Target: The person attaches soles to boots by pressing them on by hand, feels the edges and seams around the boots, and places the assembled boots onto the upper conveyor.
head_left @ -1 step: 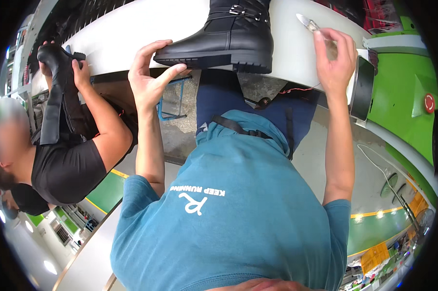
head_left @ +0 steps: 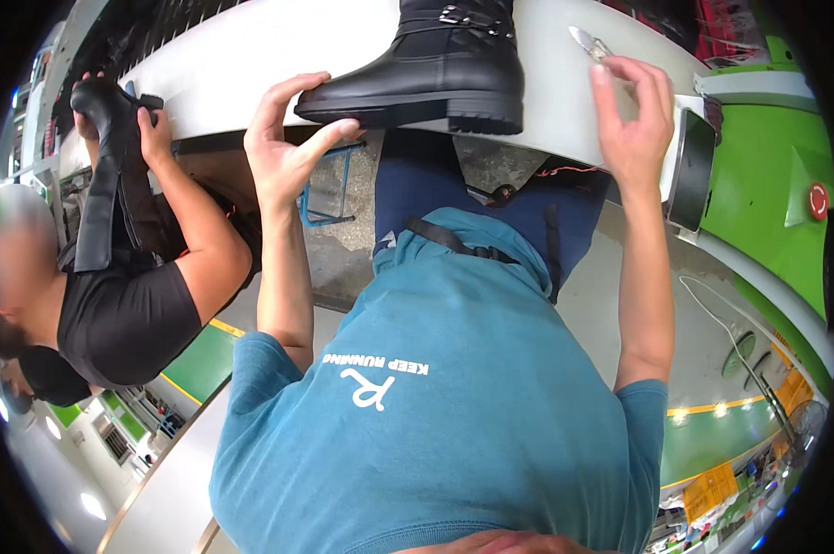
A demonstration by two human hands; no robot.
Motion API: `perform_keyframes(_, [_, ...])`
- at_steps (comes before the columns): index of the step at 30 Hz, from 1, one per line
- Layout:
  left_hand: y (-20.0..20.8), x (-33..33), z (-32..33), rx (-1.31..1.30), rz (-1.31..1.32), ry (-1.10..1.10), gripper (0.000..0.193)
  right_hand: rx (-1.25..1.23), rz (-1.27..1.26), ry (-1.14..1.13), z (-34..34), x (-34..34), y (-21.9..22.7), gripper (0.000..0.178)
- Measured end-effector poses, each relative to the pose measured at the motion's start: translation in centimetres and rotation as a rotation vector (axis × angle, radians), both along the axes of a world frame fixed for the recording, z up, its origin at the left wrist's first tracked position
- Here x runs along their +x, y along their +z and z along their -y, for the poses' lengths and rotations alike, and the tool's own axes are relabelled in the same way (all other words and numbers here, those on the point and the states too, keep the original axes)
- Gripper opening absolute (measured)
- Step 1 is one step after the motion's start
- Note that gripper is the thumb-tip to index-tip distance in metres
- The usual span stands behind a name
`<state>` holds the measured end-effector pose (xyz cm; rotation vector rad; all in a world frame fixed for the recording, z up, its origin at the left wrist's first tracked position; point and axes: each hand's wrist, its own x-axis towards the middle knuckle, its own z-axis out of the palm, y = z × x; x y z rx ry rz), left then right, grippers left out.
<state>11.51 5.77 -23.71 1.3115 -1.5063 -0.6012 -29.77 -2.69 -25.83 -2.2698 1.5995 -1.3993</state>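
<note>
A black ankle boot (head_left: 412, 78) with buckled straps and a ridged sole lies across the near edge of the white worktable, its toe toward the left. My left hand (head_left: 288, 143) grips the toe, the fingers above and the thumb under the sole. To the right of the boot, my right hand (head_left: 636, 125) is closed around the end of a small tool (head_left: 590, 43) with a pale pointed blade and a clear handle. The tool's tip points up and left, apart from the boot. Part of its handle is hidden by my fingers.
The white worktable (head_left: 278, 46) spans the top. At the left, another person handles a tall black boot (head_left: 112, 138). A green machine (head_left: 763, 157) with a red button (head_left: 818, 199) stands at the right, beside a dark flat panel (head_left: 691, 166). A blue metal frame (head_left: 329, 220) is under the table.
The boot and my left hand have shifted very slightly to the right, and the boot's heel sits a little higher. My right hand and tool have barely moved.
</note>
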Motion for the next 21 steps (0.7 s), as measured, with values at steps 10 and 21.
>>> perform_keyframes(10, [4.1,-5.6,2.3,-0.173,0.524,-0.183,0.061,-0.073,-0.197,0.514,-3.0,10.9,5.2,0.042])
perform_keyframes(21, [3.9,-5.7,2.7,-0.189,0.417,-0.156,0.047,0.093,-0.065,0.600,-1.4,11.7,6.5,0.042])
